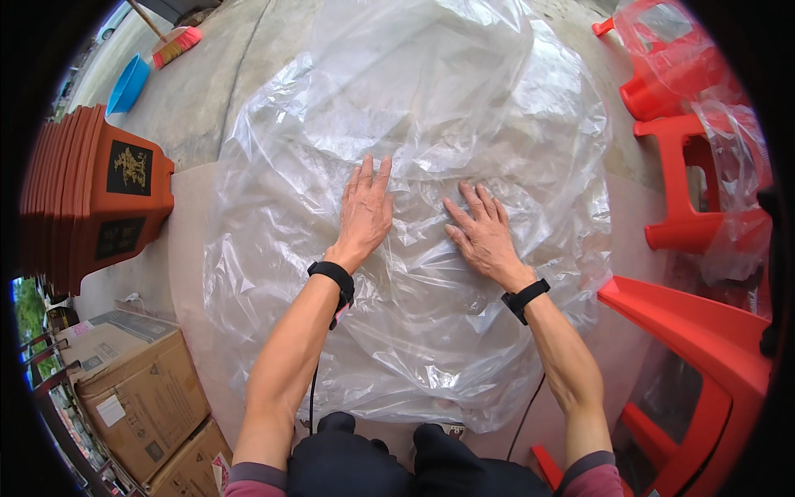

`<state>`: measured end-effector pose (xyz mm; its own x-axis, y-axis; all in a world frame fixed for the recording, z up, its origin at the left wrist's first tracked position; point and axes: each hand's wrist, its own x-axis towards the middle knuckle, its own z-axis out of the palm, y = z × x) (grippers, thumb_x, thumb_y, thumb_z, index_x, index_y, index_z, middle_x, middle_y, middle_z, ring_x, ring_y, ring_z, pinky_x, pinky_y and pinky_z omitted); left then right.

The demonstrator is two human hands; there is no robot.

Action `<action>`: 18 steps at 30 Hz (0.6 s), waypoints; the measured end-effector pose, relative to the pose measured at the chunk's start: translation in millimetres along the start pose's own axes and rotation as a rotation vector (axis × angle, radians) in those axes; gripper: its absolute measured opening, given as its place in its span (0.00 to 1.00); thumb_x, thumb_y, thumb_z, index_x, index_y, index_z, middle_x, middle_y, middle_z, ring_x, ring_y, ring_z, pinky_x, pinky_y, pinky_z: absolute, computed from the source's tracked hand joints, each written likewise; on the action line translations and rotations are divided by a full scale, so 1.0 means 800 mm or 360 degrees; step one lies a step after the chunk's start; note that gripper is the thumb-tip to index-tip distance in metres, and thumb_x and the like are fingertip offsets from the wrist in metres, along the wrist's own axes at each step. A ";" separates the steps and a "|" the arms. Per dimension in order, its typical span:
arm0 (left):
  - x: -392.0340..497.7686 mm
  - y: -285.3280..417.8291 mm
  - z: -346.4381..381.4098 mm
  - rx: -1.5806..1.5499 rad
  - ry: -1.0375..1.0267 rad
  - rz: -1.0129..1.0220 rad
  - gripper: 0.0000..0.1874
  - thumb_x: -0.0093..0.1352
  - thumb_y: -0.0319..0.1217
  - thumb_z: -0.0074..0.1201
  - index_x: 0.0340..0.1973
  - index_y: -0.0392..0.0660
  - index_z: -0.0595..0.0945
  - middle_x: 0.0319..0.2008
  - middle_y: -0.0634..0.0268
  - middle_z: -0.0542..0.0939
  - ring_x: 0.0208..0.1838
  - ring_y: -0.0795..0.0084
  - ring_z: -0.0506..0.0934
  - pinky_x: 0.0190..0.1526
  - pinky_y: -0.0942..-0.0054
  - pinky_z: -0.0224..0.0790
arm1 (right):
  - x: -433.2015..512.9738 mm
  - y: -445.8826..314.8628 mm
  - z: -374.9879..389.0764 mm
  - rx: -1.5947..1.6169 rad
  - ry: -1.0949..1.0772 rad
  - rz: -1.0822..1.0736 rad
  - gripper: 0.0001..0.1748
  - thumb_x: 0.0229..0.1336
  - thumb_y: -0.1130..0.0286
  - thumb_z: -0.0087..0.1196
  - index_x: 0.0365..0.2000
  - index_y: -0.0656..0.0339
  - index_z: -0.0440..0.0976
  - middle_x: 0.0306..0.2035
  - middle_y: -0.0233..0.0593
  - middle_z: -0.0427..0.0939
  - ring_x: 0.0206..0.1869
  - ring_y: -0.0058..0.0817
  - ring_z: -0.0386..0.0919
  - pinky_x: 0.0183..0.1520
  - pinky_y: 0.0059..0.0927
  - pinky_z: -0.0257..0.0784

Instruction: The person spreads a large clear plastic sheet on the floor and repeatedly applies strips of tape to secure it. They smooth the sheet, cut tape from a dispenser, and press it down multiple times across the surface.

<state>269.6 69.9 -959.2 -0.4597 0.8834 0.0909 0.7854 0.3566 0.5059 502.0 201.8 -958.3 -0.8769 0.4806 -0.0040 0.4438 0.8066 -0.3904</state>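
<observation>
A large, crinkled sheet of clear plastic film (422, 261) covers the ground before me, reaching up to the top of the view. My left hand (366, 208) lies on it left of the middle, palm down, fingers pointing away from me. To its right, my right hand (484, 233) rests on the film with its fingers spread. Neither hand grips the film. Black straps circle both wrists. Whether the sheet is in one layer or several, I cannot tell.
Red plastic stools (677, 186), partly wrapped in clear film, and a red plastic chair (695, 323) stand at right. At left are stacked brown planters (93, 192), cardboard boxes (143, 397), a blue basin (127, 84) and a broom (177, 46). My knees are at the bottom.
</observation>
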 end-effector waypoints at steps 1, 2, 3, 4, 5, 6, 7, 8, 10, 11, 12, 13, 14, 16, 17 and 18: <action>-0.004 0.000 -0.003 -0.0013 -0.0032 -0.0019 0.35 0.75 0.27 0.52 0.79 0.52 0.65 0.81 0.44 0.59 0.80 0.33 0.60 0.78 0.44 0.55 | 0.006 0.005 -0.003 0.0062 -0.0025 0.0064 0.27 0.76 0.58 0.52 0.71 0.45 0.72 0.78 0.44 0.63 0.79 0.47 0.58 0.80 0.55 0.50; -0.012 0.003 -0.004 0.0127 -0.0092 0.0111 0.37 0.75 0.29 0.57 0.79 0.53 0.65 0.82 0.44 0.56 0.80 0.35 0.59 0.78 0.47 0.55 | 0.012 0.011 -0.006 0.0132 -0.0021 0.0098 0.25 0.76 0.62 0.52 0.69 0.46 0.75 0.76 0.45 0.67 0.77 0.46 0.63 0.79 0.53 0.55; -0.021 0.008 -0.004 0.0134 -0.0168 0.0218 0.37 0.75 0.32 0.59 0.79 0.54 0.65 0.83 0.45 0.55 0.81 0.37 0.58 0.78 0.47 0.54 | 0.021 0.020 -0.009 0.0225 0.0003 0.0167 0.23 0.75 0.65 0.52 0.67 0.49 0.76 0.73 0.45 0.70 0.73 0.45 0.67 0.75 0.49 0.59; -0.031 0.017 0.000 0.0136 -0.0243 0.0324 0.38 0.75 0.35 0.60 0.79 0.55 0.65 0.83 0.46 0.54 0.82 0.38 0.57 0.79 0.46 0.54 | 0.035 0.033 -0.012 0.0316 0.0060 0.0202 0.22 0.74 0.69 0.51 0.65 0.51 0.78 0.70 0.45 0.73 0.70 0.44 0.72 0.72 0.46 0.64; -0.040 0.023 0.003 0.0110 -0.0236 0.0479 0.38 0.75 0.38 0.62 0.79 0.57 0.65 0.84 0.47 0.53 0.82 0.39 0.56 0.79 0.45 0.53 | 0.049 0.047 -0.016 0.0401 0.0163 0.0182 0.21 0.74 0.73 0.51 0.63 0.54 0.80 0.68 0.44 0.76 0.66 0.43 0.76 0.69 0.43 0.68; -0.047 0.026 0.004 0.0232 -0.0359 0.0441 0.39 0.74 0.41 0.63 0.79 0.59 0.65 0.84 0.48 0.52 0.83 0.40 0.55 0.79 0.44 0.52 | 0.062 0.059 -0.019 0.0515 0.0239 0.0219 0.21 0.73 0.74 0.50 0.63 0.56 0.79 0.68 0.44 0.76 0.64 0.43 0.77 0.67 0.40 0.70; -0.053 0.028 0.007 0.0327 -0.0406 0.0455 0.40 0.74 0.45 0.63 0.80 0.60 0.65 0.84 0.49 0.51 0.84 0.41 0.53 0.80 0.43 0.51 | 0.075 0.071 -0.022 0.0625 0.0363 0.0205 0.22 0.73 0.75 0.50 0.63 0.57 0.79 0.67 0.44 0.76 0.62 0.43 0.78 0.65 0.38 0.72; -0.055 0.029 0.009 0.0430 -0.0541 0.0430 0.41 0.73 0.48 0.64 0.80 0.62 0.64 0.85 0.50 0.49 0.84 0.42 0.52 0.80 0.41 0.49 | 0.081 0.077 -0.025 0.0747 0.0434 0.0319 0.22 0.72 0.77 0.49 0.62 0.59 0.79 0.67 0.44 0.76 0.60 0.43 0.80 0.62 0.35 0.73; -0.057 0.026 0.011 0.0432 -0.0453 0.0482 0.42 0.73 0.51 0.63 0.80 0.65 0.64 0.85 0.50 0.49 0.85 0.43 0.50 0.80 0.39 0.47 | 0.085 0.087 -0.037 0.1114 0.0409 0.0454 0.22 0.72 0.77 0.48 0.63 0.59 0.79 0.68 0.45 0.76 0.60 0.41 0.80 0.63 0.35 0.73; -0.058 0.024 0.012 0.0458 -0.0529 0.0441 0.42 0.74 0.52 0.62 0.80 0.66 0.63 0.85 0.51 0.49 0.86 0.43 0.49 0.81 0.37 0.45 | 0.083 0.088 -0.044 0.1295 0.0346 0.0626 0.22 0.72 0.78 0.48 0.63 0.60 0.79 0.68 0.46 0.75 0.60 0.41 0.80 0.64 0.34 0.72; -0.058 0.023 0.013 0.0429 -0.0466 0.0474 0.42 0.74 0.52 0.61 0.81 0.67 0.63 0.85 0.51 0.49 0.86 0.43 0.49 0.81 0.37 0.45 | 0.077 0.085 -0.050 0.1155 0.0363 0.0574 0.23 0.72 0.76 0.49 0.64 0.58 0.78 0.69 0.46 0.75 0.62 0.41 0.78 0.65 0.35 0.72; -0.058 0.021 0.014 0.0429 -0.0477 0.0467 0.42 0.74 0.53 0.61 0.81 0.67 0.63 0.85 0.51 0.49 0.86 0.43 0.48 0.81 0.37 0.45 | 0.066 0.080 -0.055 0.1011 0.0369 0.0559 0.23 0.73 0.75 0.49 0.65 0.57 0.77 0.70 0.47 0.74 0.63 0.42 0.77 0.66 0.36 0.71; -0.058 0.021 0.014 0.0428 -0.0488 0.0460 0.41 0.74 0.53 0.60 0.81 0.67 0.62 0.85 0.51 0.49 0.86 0.43 0.48 0.81 0.37 0.44 | 0.052 0.073 -0.058 0.0857 0.0405 0.0522 0.24 0.73 0.74 0.50 0.66 0.56 0.77 0.71 0.47 0.73 0.65 0.42 0.76 0.68 0.37 0.70; -0.059 0.021 0.014 0.0421 -0.0486 0.0453 0.42 0.74 0.53 0.60 0.81 0.66 0.62 0.86 0.52 0.48 0.86 0.43 0.48 0.81 0.37 0.44 | 0.019 0.042 -0.041 0.0337 0.0365 0.0253 0.25 0.74 0.68 0.53 0.68 0.53 0.75 0.73 0.47 0.69 0.71 0.45 0.70 0.72 0.42 0.65; -0.059 0.022 0.013 0.0423 -0.0517 0.0435 0.42 0.74 0.53 0.60 0.81 0.66 0.62 0.86 0.52 0.48 0.86 0.43 0.47 0.81 0.37 0.44 | 0.004 0.029 -0.031 0.0075 0.0357 0.0101 0.26 0.74 0.65 0.55 0.69 0.51 0.74 0.75 0.47 0.68 0.73 0.46 0.68 0.75 0.45 0.62; -0.059 0.024 0.012 0.0433 -0.0507 0.0419 0.42 0.75 0.53 0.60 0.81 0.64 0.62 0.86 0.51 0.48 0.86 0.43 0.47 0.81 0.37 0.44 | -0.009 0.021 -0.025 -0.0064 0.0288 0.0068 0.28 0.74 0.62 0.55 0.71 0.51 0.72 0.76 0.47 0.65 0.76 0.47 0.64 0.76 0.48 0.59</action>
<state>310.4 38.2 -962.2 -0.1146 0.9881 -0.1029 0.9572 0.1376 0.2545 519.4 218.8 -946.1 -0.8112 0.5659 0.1474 0.4902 0.7955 -0.3563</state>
